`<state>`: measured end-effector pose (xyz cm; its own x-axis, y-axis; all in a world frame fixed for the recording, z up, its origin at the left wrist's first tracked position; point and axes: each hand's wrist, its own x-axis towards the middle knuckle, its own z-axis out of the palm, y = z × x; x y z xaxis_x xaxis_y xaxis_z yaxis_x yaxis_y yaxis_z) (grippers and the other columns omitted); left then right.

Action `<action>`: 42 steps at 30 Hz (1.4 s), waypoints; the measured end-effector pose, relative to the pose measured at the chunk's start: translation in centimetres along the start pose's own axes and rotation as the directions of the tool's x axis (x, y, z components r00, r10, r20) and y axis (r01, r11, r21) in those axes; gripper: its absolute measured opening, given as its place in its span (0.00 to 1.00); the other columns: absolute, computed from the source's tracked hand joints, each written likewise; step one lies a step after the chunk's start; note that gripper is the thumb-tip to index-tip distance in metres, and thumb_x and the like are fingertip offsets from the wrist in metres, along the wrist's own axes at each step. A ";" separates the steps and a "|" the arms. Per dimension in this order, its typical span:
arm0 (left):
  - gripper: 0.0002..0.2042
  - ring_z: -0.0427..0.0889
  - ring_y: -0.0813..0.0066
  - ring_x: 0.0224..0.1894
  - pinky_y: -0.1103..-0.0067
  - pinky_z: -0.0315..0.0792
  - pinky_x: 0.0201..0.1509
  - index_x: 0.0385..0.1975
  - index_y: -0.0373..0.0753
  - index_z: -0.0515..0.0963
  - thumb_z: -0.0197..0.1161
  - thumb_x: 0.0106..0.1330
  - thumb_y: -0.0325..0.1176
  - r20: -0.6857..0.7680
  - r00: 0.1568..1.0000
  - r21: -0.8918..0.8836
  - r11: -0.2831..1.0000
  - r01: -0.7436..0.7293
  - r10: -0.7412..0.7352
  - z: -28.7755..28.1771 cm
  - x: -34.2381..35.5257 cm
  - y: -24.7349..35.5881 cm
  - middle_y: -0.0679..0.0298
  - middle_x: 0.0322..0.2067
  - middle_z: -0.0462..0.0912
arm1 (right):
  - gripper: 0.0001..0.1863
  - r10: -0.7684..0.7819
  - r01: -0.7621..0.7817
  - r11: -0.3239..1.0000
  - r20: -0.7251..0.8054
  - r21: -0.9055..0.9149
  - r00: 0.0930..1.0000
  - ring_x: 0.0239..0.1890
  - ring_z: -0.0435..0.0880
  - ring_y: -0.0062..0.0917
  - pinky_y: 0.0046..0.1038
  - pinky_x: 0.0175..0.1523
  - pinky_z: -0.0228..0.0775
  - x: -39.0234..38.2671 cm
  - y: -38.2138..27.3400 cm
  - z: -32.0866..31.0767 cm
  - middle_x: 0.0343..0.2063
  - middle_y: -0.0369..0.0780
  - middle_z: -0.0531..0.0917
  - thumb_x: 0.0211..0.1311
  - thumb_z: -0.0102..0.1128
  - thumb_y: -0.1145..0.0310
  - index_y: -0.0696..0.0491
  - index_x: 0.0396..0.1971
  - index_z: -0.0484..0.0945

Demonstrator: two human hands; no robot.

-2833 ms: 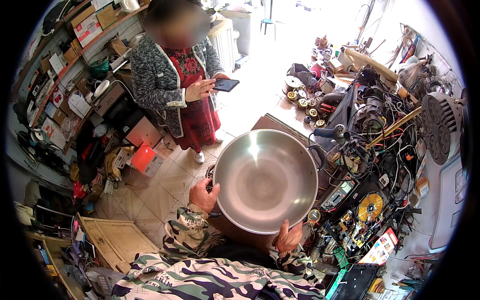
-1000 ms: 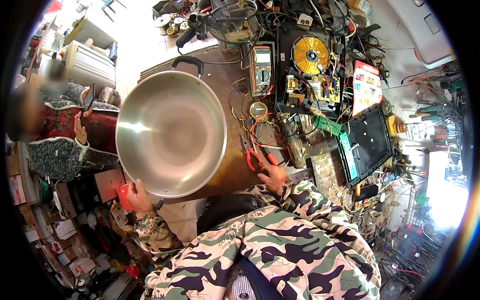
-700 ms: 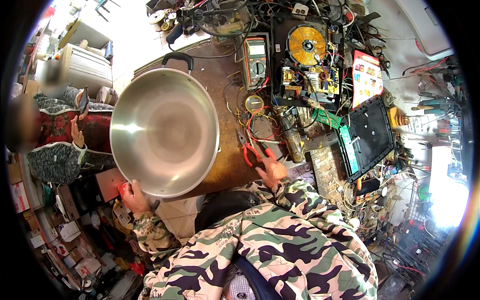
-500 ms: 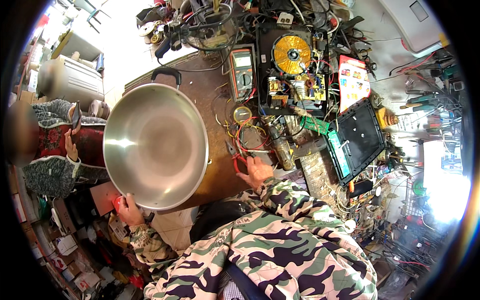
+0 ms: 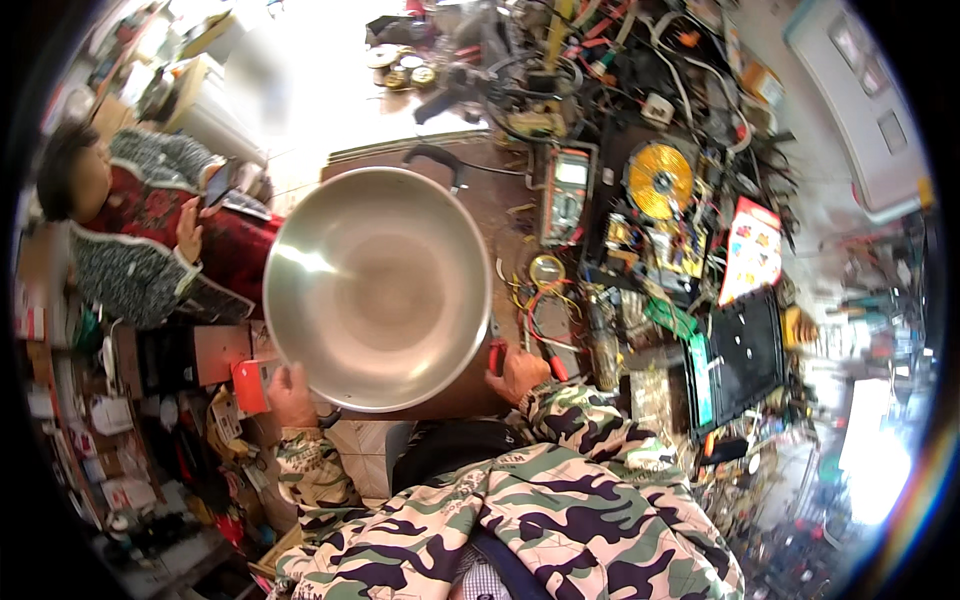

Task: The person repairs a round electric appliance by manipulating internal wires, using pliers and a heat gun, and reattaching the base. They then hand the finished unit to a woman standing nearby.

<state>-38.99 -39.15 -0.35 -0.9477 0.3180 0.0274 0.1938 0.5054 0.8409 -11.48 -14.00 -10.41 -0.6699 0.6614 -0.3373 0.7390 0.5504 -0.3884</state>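
A large, wide steel wok (image 5: 385,290) stands on the brown workbench in front of me, its bowl facing up and a black loop handle (image 5: 437,160) at the far rim. My left hand (image 5: 291,398) is at the wok's near left rim, its fingers smeared by motion. Whether it grips the rim cannot be told. To the right of the wok, my right hand (image 5: 520,377) is closed around the red handles of a pair of pliers (image 5: 497,353), which point away from me over the bench. Thin red and yellow wires (image 5: 540,300) lie just beyond that hand.
A multimeter (image 5: 567,195) lies beside an opened induction cooker (image 5: 650,230) with a copper coil. Right of them are a black panel (image 5: 742,350) and a red-and-white leaflet (image 5: 752,250). Another person (image 5: 150,230) is at the left, holding a phone. Tools and cables clutter the right side.
The view has shifted, so the wok and bench appear further right. My left hand has moved off the red object at the wok's rim. The pliers remain in my right hand.
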 end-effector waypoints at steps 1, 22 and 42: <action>0.14 0.73 0.79 0.29 0.76 0.69 0.33 0.32 0.28 0.77 0.59 0.70 0.36 -0.006 1.000 0.070 0.997 0.015 -0.015 -0.3 0.2 0.1 0.64 0.25 0.79 | 0.30 0.005 -0.004 1.000 0.021 -0.011 1.000 0.29 0.87 0.44 0.44 0.34 0.79 0.3 -0.4 0.7 0.27 0.49 0.86 0.49 0.68 0.45 0.58 0.38 0.75; 0.16 0.85 0.65 0.30 0.71 0.76 0.37 0.36 0.31 0.82 0.66 0.61 0.40 -0.176 0.980 0.100 0.989 0.106 -0.087 0.6 -0.4 3.2 0.52 0.27 0.85 | 0.34 0.133 -0.112 0.945 0.051 -0.306 0.990 0.39 0.85 0.48 0.47 0.44 0.78 2.3 2.9 -1.1 0.33 0.52 0.84 0.51 0.70 0.45 0.60 0.43 0.70; 0.23 0.82 0.48 0.45 0.63 0.75 0.50 0.48 0.31 0.77 0.67 0.57 0.40 0.016 1.000 0.009 1.000 0.018 -0.018 -0.1 0.1 1.7 0.46 0.41 0.82 | 0.31 0.339 -0.342 0.898 -0.059 -0.275 0.939 0.42 0.85 0.48 0.46 0.45 0.77 1.1 1.5 0.7 0.42 0.52 0.82 0.59 0.67 0.49 0.59 0.48 0.68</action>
<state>-38.75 -38.33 1.18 -0.9467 0.3220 0.0033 0.1792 0.5183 0.8362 -11.18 -12.76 -11.96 -0.3740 0.8378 -0.3978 0.9127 0.4086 0.0024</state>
